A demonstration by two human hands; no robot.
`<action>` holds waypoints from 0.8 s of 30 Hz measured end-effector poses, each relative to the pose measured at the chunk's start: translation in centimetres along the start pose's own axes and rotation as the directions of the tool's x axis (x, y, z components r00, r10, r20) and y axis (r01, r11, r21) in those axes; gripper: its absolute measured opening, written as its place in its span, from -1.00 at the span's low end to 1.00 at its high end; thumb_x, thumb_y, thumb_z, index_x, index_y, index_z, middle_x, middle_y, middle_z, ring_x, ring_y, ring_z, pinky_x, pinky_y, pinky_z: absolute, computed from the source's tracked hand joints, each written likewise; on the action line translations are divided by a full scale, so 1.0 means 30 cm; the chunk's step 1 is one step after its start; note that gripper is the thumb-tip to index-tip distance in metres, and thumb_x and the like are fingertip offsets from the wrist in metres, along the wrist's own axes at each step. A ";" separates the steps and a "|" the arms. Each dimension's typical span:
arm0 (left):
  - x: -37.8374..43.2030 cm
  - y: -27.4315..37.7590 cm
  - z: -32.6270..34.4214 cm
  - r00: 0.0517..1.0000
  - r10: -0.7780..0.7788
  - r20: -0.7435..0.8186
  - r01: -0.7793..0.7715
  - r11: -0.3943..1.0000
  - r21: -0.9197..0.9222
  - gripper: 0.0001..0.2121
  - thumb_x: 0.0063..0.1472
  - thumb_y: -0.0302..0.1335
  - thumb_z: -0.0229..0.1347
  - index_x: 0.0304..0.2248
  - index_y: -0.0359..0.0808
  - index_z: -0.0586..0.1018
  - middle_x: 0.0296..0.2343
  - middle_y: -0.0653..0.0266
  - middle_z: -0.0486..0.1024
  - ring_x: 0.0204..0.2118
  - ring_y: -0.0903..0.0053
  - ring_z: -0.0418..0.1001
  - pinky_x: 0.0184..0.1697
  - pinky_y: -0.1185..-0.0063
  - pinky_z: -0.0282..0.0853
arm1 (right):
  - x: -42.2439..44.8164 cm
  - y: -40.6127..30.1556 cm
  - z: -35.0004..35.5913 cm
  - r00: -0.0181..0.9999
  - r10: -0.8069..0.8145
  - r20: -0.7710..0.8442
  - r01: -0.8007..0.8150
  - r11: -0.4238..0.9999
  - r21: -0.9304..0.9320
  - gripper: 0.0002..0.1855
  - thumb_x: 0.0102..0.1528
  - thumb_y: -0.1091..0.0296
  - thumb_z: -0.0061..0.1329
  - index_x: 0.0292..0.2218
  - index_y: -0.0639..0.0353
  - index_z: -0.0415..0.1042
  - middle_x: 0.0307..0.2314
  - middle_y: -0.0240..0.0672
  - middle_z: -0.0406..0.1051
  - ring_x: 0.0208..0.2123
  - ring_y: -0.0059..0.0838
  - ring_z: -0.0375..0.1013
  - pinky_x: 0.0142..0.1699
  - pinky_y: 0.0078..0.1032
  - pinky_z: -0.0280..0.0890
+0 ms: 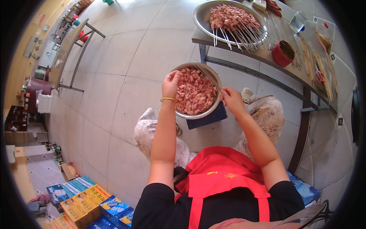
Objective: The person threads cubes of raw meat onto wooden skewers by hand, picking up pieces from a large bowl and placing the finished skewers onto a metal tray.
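Note:
A round metal bowl (206,116) of diced raw meat (194,96) rests on a dark blue box (207,118) between the knees. My right hand (232,100), beside the bowl's right rim, grips the ends of several thin metal skewers (206,73). Their shafts slant across the meat towards the far rim. Over the left rim is my left hand (172,83), with a yellow bangle on its wrist. Its fingers are bent together at the edge of the meat; whether they pinch a piece is hidden.
At the upper right, a steel-legged table (266,57) carries a wide metal basin (200,17) of loaded meat skewers (234,20). A red can (283,53), red-handled scissors (320,76) and bamboo sticks (307,60) lie there too. Cardboard boxes (85,201) are stacked at the lower left.

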State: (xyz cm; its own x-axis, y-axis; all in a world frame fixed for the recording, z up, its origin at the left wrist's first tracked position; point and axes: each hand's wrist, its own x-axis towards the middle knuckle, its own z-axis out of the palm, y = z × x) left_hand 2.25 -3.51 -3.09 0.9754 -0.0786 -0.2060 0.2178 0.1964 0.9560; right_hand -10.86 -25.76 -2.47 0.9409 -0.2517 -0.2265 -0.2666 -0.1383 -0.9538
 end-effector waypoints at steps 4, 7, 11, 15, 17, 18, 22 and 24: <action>0.008 -0.017 -0.035 0.987 0.113 -0.111 -0.081 0.963 0.258 -0.76 0.12 -0.44 0.07 -0.24 -0.40 0.45 -0.39 0.25 0.49 -0.39 0.61 0.45 -0.33 0.69 0.39 | -0.003 0.012 -0.022 1.000 0.006 -0.004 -0.006 0.999 -0.047 -0.79 0.11 0.34 -0.19 -0.33 0.31 0.39 -0.68 -0.39 0.35 -0.73 -0.67 0.25 -0.60 -0.67 0.17; 0.023 -0.070 -0.026 0.961 0.276 -0.018 -0.211 0.774 0.597 -0.71 0.07 -0.44 0.11 -0.24 -0.43 0.45 -0.40 0.24 0.50 -0.38 0.56 0.46 -0.30 0.65 0.38 | -0.002 0.010 -0.027 1.000 -0.006 -0.023 0.006 1.000 0.000 -0.79 0.12 0.34 -0.19 -0.33 0.31 0.39 -0.68 -0.39 0.35 -0.73 -0.67 0.25 -0.61 -0.66 0.16; 0.056 -0.128 0.045 0.937 0.338 0.089 -0.190 0.280 0.941 -0.38 -0.06 -0.17 0.20 -0.08 -0.43 0.33 -0.16 0.05 0.37 -0.05 0.31 0.29 0.03 0.43 0.17 | -0.001 0.001 -0.028 1.000 0.004 -0.020 -0.003 0.998 0.056 -0.79 0.12 0.34 -0.19 -0.34 0.31 0.38 -0.68 -0.39 0.35 -0.73 -0.67 0.23 -0.60 -0.68 0.15; 0.078 -0.159 0.146 0.977 0.202 -0.065 0.003 0.291 0.957 -0.05 -0.25 -0.02 0.25 0.05 -0.41 0.09 -0.02 -0.05 0.13 0.05 0.14 0.09 0.09 0.37 0.06 | -0.010 0.000 -0.022 1.000 0.029 -0.007 -0.029 0.996 0.084 -0.80 0.11 0.34 -0.18 -0.35 0.30 0.38 -0.68 -0.40 0.35 -0.73 -0.67 0.23 -0.60 -0.68 0.15; 0.096 -0.184 0.182 0.973 0.219 -0.077 0.005 0.311 0.950 0.02 -0.32 0.03 0.26 0.06 -0.38 0.06 -0.01 -0.05 0.07 0.04 0.08 0.08 0.08 0.36 0.07 | -0.009 0.007 -0.020 1.000 0.029 0.002 -0.029 0.996 0.080 -0.79 0.11 0.34 -0.18 -0.35 0.31 0.38 -0.68 -0.40 0.35 -0.73 -0.67 0.24 -0.60 -0.67 0.15; 0.102 -0.190 0.200 0.976 0.200 -0.088 0.036 0.249 0.968 0.01 -0.32 0.02 0.27 0.06 -0.37 0.06 0.00 -0.03 0.06 0.04 0.08 0.07 0.08 0.37 0.08 | -0.009 0.013 -0.021 0.999 0.031 0.011 -0.032 0.997 0.075 -0.79 0.11 0.33 -0.18 -0.35 0.31 0.39 -0.68 -0.39 0.36 -0.73 -0.67 0.24 -0.60 -0.67 0.16; 0.134 -0.220 0.228 0.975 0.216 -0.061 0.041 0.094 0.995 -0.21 -0.24 -0.13 0.24 -0.02 -0.29 0.21 -0.06 0.03 0.14 -0.04 0.07 0.17 0.01 0.38 0.20 | -0.011 0.004 -0.030 0.999 0.033 -0.012 -0.032 0.995 0.095 -0.79 0.11 0.33 -0.17 -0.34 0.31 0.39 -0.68 -0.39 0.36 -0.73 -0.66 0.25 -0.59 -0.66 0.17; 0.140 -0.235 0.234 0.971 0.236 -0.019 0.011 0.035 0.999 -0.39 -0.17 -0.25 0.17 -0.07 -0.22 0.31 -0.11 0.07 0.24 -0.11 0.10 0.26 -0.04 0.39 0.25 | -0.011 -0.008 -0.038 1.000 0.022 -0.012 -0.021 0.997 0.077 -0.78 0.10 0.33 -0.17 -0.33 0.30 0.39 -0.68 -0.38 0.37 -0.73 -0.65 0.26 -0.58 -0.65 0.18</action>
State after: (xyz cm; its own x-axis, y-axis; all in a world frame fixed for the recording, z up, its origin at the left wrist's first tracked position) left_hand 4.58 -12.08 -9.22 0.9997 -0.0118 0.0219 -0.0167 -0.9706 0.2400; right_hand -11.34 -26.73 -1.94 0.9324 -0.2658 -0.2451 -0.2695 -0.0587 -0.9612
